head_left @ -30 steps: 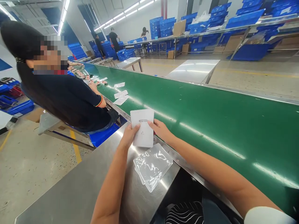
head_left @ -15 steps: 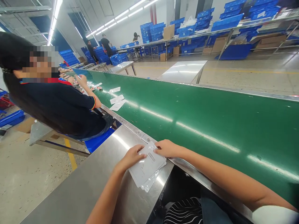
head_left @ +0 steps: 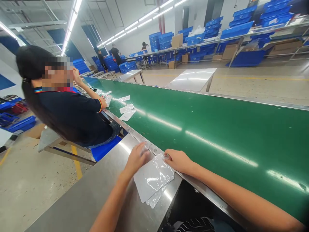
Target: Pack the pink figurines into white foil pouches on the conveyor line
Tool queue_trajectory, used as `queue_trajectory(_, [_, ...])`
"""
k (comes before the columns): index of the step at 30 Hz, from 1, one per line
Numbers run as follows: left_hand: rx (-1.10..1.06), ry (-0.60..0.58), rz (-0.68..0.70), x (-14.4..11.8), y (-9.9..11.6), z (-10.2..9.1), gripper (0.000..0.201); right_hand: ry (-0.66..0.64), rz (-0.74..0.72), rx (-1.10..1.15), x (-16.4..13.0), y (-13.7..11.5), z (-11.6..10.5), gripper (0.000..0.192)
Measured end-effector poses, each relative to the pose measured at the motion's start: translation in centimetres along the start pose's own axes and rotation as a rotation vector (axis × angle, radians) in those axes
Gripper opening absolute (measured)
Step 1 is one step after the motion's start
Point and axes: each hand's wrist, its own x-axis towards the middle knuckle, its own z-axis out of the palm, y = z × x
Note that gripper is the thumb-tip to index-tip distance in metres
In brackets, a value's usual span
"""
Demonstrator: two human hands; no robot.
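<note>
Clear plastic packs point(head_left: 153, 178) lie in a small stack on the shiny steel table point(head_left: 79, 196), close to the near edge of the green belt point(head_left: 217, 129). In the head view, the left hand point(head_left: 136, 158) rests flat at the far left corner of the stack, fingers point(head_left: 143, 149) spread and loose, not gripping. The right hand point(head_left: 178, 160) sits at the far right corner, fingertips point(head_left: 168, 157) curled down on the top pack's edge, pressing it; I cannot tell if they pinch it. Far to the left, a co-worker in a dark shirt point(head_left: 72, 116) sits by the belt. White cards point(head_left: 127, 112) lie on the belt near that person.
</note>
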Motion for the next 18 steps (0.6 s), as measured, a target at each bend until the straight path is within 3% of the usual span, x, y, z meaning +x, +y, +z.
queue_trajectory(3, [0.518,0.06,0.072,7.2,-1.3,-1.7,0.041,0.059,0.022,0.078,-0.2,0.4,0.9,0.023])
queue_trajectory(8, [0.748,0.111,-0.064,17.2,-3.3,-4.3,0.06,0.215,0.008,0.18,-1.1,0.7,2.5,0.021])
queue_trajectory(13, [0.931,0.091,-0.187,22.0,-5.2,-5.3,0.068,0.243,-0.02,0.171,-0.9,0.7,2.5,0.017])
queue_trajectory(18, [1.057,0.01,-0.235,24.2,-7.1,-4.8,0.069,0.259,-0.051,0.123,-0.6,0.7,2.5,0.018])
